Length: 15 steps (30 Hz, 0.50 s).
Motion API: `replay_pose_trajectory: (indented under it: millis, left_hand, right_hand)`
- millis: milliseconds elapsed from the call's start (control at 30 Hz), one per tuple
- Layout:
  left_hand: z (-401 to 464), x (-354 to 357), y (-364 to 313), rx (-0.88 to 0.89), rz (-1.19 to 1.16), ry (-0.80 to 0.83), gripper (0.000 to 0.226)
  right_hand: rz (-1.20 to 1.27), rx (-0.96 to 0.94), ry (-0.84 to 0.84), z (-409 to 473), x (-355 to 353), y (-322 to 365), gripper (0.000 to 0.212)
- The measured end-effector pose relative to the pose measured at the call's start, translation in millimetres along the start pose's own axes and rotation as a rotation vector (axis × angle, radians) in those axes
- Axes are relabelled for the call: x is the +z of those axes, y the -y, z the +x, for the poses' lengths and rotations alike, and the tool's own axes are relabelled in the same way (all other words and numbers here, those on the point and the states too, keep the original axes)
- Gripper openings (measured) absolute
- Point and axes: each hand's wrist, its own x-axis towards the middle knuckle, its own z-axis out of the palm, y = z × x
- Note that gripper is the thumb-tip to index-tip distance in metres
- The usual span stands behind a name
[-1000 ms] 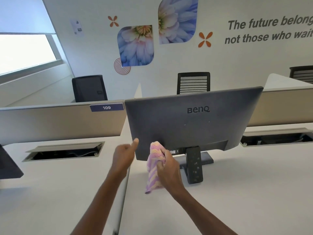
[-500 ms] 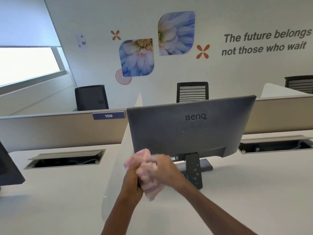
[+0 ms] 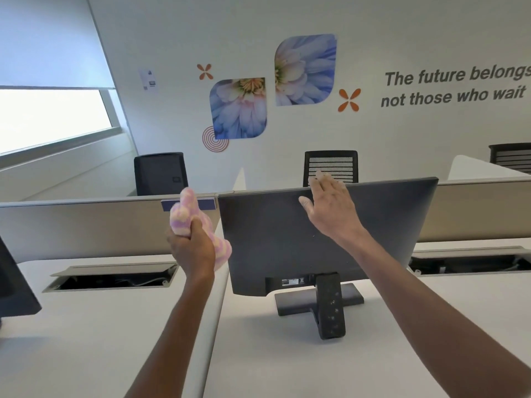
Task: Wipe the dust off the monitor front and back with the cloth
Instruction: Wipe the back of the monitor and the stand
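Observation:
The dark grey monitor (image 3: 270, 239) stands on the white desk with its back toward me, on a black stand (image 3: 327, 305); its screen is hidden. My left hand (image 3: 192, 251) is raised just left of the monitor's left edge and grips a bunched pink-and-yellow striped cloth (image 3: 186, 216), which is not touching the monitor. My right hand (image 3: 330, 208) lies with fingers spread on the upper back of the monitor, fingertips reaching over its top edge and covering the logo.
A beige partition (image 3: 86, 225) runs behind the desk. Open cable troughs (image 3: 112, 278) sit on both sides of the monitor. Another monitor's corner (image 3: 14, 291) shows at the far left. Office chairs (image 3: 330, 166) stand beyond the partition.
The cloth passed from my right hand to my left, which lifted it beside the monitor's left edge. My right hand rose from the lower edge to the monitor's top.

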Motion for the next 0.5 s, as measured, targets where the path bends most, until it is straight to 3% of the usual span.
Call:
replay_pose_trajectory:
  millis: [100,233,433,500]
  left_hand:
    - [18,18,-9,0.137,0.101,0.086,0.024]
    - [26,32,-6,0.277,0.245,0.257,0.035]
    - [17,26,19,0.301,0.241,0.335,0.042]
    - [11,24,30,0.232,0.246,0.349,0.045]
  right_hand:
    - [-0.005,-0.008,0.062,-5,9,-4,0.059]
    - [0.015,-0.033,0.033,-8,12,-7,0.057]
    - [0.063,-0.022,0.042,-9,12,-9,0.053]
    - [0.064,-0.026,0.026,-10,14,-8,0.054]
